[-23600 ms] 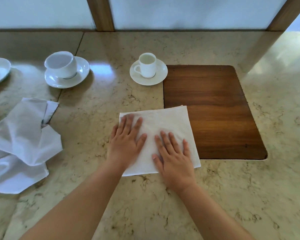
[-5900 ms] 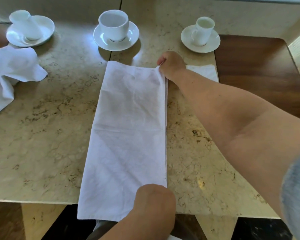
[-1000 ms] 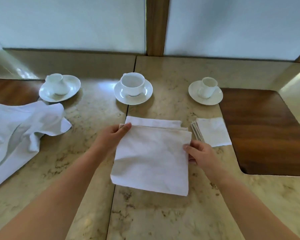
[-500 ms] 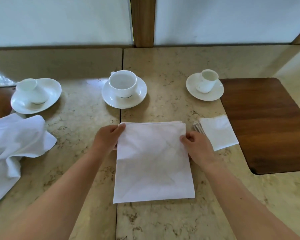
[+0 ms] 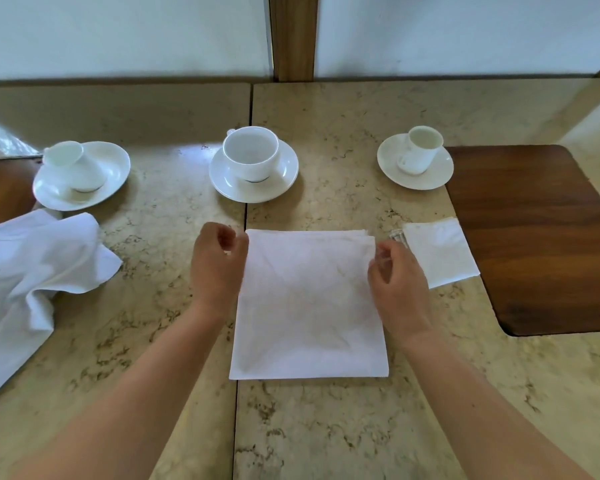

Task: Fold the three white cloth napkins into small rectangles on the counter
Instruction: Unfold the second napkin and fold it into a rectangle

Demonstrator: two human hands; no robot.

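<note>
A white napkin (image 5: 309, 303), folded to a near square, lies flat in the middle of the marble counter (image 5: 326, 427). My left hand (image 5: 217, 268) hovers at its top left corner and my right hand (image 5: 395, 282) at its top right edge. The fingers of both are loosely curled and hold nothing. A smaller folded napkin (image 5: 440, 252) lies just right of my right hand, partly on the edge of a wood inlay. The third napkin (image 5: 32, 271) sits crumpled at the left edge of the counter.
Three white cups on saucers stand in a row behind the napkins: left (image 5: 80, 174), middle (image 5: 253, 164), right (image 5: 416, 157). A dark wood inlay (image 5: 534, 237) fills the right side. Another wood patch (image 5: 0, 188) shows far left. A wall runs along the back.
Both hands have let go of the top corners of the middle napkin, which now lies flat with its layers aligned. The view has shifted slightly.
</note>
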